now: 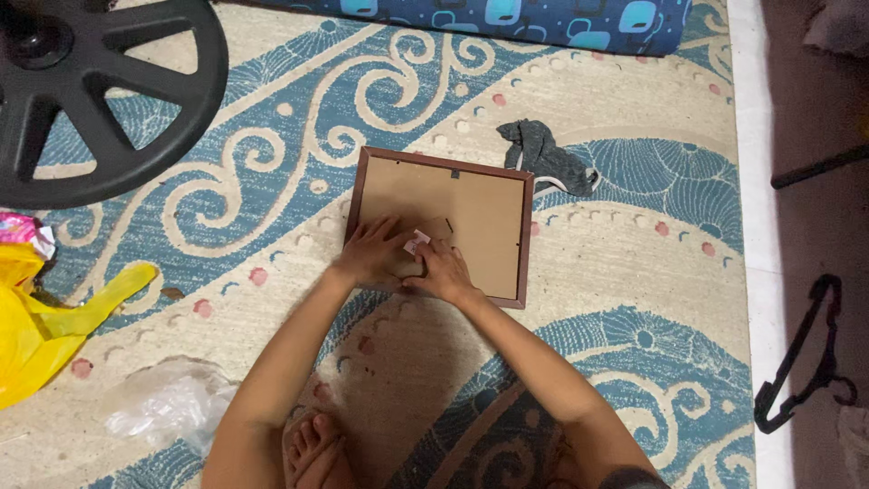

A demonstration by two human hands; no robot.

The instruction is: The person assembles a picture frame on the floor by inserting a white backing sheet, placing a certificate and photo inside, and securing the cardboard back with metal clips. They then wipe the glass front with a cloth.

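— Hands?
— Left hand [373,254] is pressing flat, fingers spread, on the frame [441,225] back. Right hand [441,271], just beside it, is pinching a small pink tab [415,243].
— Frame?
— Lying face-down under both hands on the rug [625,263].

Frame [524,237] glossy wood; backing board [471,204] matt; rug [634,263] woven.

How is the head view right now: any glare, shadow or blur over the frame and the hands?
Head view: soft, even light, no glare on the picture frame; faint shadow under the left hand and right hand; focus mostly sharp, hands slightly soft; right edge is dim.
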